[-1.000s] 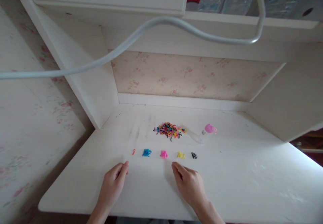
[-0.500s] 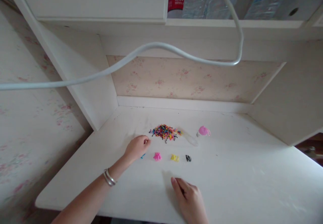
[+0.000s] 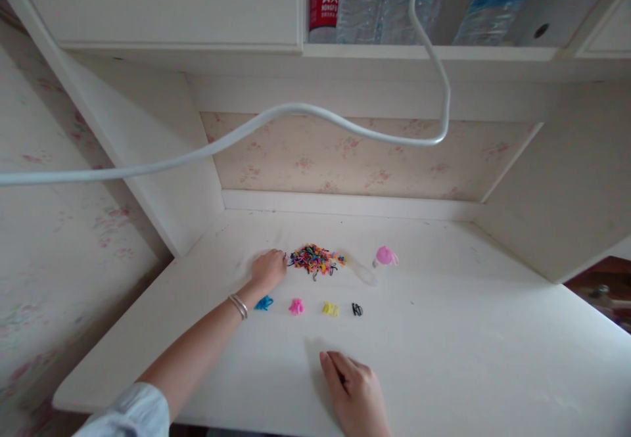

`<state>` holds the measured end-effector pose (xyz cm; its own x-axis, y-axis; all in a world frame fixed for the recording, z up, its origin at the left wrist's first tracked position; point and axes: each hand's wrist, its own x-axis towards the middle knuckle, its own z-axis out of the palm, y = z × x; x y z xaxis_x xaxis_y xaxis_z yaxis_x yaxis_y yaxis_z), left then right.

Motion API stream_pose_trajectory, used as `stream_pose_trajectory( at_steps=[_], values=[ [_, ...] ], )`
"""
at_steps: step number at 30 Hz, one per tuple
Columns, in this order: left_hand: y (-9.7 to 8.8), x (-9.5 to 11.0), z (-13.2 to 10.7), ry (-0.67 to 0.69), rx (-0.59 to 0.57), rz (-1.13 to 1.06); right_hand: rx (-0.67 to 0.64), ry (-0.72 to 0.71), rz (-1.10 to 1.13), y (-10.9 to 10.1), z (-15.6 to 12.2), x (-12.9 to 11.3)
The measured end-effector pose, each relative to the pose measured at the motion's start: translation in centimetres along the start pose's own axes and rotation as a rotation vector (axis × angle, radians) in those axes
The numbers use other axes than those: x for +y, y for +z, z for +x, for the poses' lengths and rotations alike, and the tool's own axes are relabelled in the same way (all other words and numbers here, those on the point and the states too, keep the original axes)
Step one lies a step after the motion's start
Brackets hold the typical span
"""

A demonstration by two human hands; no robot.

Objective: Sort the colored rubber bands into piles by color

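Note:
A heap of tiny multicoloured rubber bands [image 3: 313, 259] lies on the white desk. My left hand [image 3: 269, 270] is at the heap's left edge, fingers closed and pointing towards it; whatever is between the fingertips is hidden. Four small groups form a row in front: blue bands [image 3: 264, 303] just below my left wrist, pink bands [image 3: 296, 307], yellow bands [image 3: 330, 309] and black bands [image 3: 357, 309]. My right hand [image 3: 355, 388] rests near the front of the desk in a loose fist, apart from the bands, with nothing showing in it.
A clear plastic bag [image 3: 362, 270] lies beside the heap, and a small pink round object [image 3: 386, 255] sits further right. Across the upper view runs a white cable [image 3: 305, 110]. Water bottles [image 3: 362, 3] stand on the shelf above the desk [image 3: 468, 358].
My left hand has moved up from near the blue bands to the heap's left edge, uncovering the blue group. My right hand stays in place, and the view has shifted slightly.

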<state>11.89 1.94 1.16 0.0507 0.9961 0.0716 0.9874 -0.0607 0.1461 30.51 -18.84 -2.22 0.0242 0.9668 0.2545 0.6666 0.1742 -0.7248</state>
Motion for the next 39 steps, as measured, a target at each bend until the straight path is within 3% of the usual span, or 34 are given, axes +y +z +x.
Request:
stream_pose_trajectory(
  at_steps=[11,16,25,35,39],
  values=[
    [-1.0,-1.4,0.6,0.007,0.020,-0.034,0.017,0.019,0.002,0.3,-0.1,0.1],
    [-0.7,-0.9,0.4,0.056,0.013,-0.042,-0.005,0.016,-0.016,0.1,0.0,0.1],
    [0.0,-0.3,1.6,0.024,-0.010,-0.051,-0.018,0.010,-0.007,-0.2,0.1,-0.3],
    [-1.4,-1.4,0.7,0.033,0.014,-0.140,-0.048,0.043,0.011,-0.4,0.0,-0.4],
    [-2.6,-1.4,-1.0,0.091,0.009,-0.200,-0.047,0.034,0.000,-0.3,0.1,-0.3]
  ],
)
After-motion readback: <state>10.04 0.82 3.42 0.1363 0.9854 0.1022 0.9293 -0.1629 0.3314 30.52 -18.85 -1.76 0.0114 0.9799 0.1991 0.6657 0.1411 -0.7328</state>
